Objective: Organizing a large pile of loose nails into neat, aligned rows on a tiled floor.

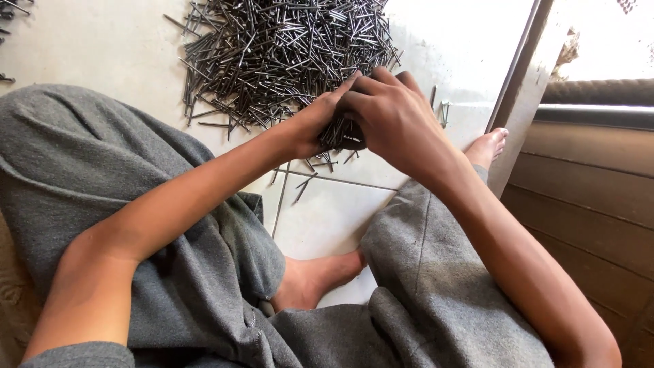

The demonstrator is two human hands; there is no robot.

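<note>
A big heap of dark steel nails (279, 48) lies on the pale tiled floor (327, 218) ahead of me. My left hand (317, 123) and my right hand (392, 116) meet just below the heap. Together they clasp a tight bundle of nails (344, 134), with the nail points sticking out downward between the palms. My right hand's fingers curl over the top of the bundle, and my left hand presses it from the left side.
A few loose nails (303, 180) lie scattered on the tiles under my hands. My grey-trousered legs and bare feet (317, 276) frame the floor. A metal door frame (518, 82) and brown wooden panelling (586, 197) stand at the right. More nails (10, 13) lie top left.
</note>
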